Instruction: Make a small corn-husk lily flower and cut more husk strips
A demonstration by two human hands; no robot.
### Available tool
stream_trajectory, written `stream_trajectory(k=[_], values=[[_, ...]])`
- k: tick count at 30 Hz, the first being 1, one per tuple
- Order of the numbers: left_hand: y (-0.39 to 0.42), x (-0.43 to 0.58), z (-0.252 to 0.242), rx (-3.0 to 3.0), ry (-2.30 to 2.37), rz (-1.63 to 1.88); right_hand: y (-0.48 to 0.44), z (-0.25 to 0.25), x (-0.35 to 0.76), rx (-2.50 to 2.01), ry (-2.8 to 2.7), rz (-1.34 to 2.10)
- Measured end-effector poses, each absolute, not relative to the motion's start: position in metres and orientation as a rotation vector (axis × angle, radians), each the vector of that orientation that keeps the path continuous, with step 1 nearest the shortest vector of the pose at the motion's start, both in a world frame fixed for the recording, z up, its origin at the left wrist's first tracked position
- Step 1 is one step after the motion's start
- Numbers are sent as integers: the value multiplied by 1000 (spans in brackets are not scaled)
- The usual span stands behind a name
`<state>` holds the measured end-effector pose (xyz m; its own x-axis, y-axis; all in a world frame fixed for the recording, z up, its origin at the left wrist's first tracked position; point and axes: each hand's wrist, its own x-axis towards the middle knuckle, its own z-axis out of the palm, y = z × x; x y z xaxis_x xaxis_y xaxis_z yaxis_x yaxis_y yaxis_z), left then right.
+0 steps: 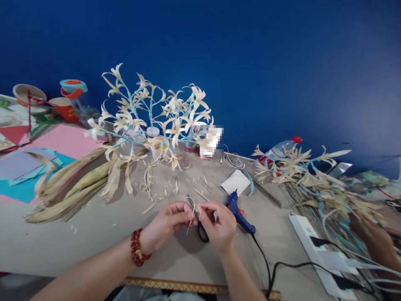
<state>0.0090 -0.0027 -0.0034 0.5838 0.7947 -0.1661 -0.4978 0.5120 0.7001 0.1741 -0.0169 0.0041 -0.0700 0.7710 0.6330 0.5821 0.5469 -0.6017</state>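
My left hand (166, 225) and my right hand (219, 223) meet over the table, both with fingers pinched on a small pale strip of dried husk (192, 215) held between them. Black-handled scissors (200, 228) lie on the table just under and between the hands. A red bead bracelet (138, 247) sits on my left wrist. A blue glue gun (239, 213) lies right beside my right hand, its black cord trailing toward me.
A husk-flower tree with blue stems (150, 113) stands behind. Dried corn husks (78, 179) lie left on coloured paper (25, 175). More husk flowers (300, 167), a bottle (280, 150), a white power strip (316, 251) and another person's hand (376, 238) are at right.
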Motion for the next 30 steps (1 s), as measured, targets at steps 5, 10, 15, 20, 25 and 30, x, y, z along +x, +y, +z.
stream_trajectory(k=[5, 10, 15, 20, 25, 30], values=[[-2, 9, -3, 658, 506, 807, -16, 5, 174, -1116, -1789, 178], [-2, 9, -2, 623, 492, 810, -18, 8, 174, -1096, -1768, 181], [-2, 9, -2, 619, 487, 813, -20, 3, 174, -1080, -1592, 238], [-3, 10, -4, 667, 486, 858, -21, -1, 168, -1127, -1440, 512], [-2, 10, -10, 804, 543, 976, -20, -3, 162, -1002, -1303, 1090], [0, 6, -5, 1122, 597, 1096, -19, -6, 163, -857, -1250, 1262]])
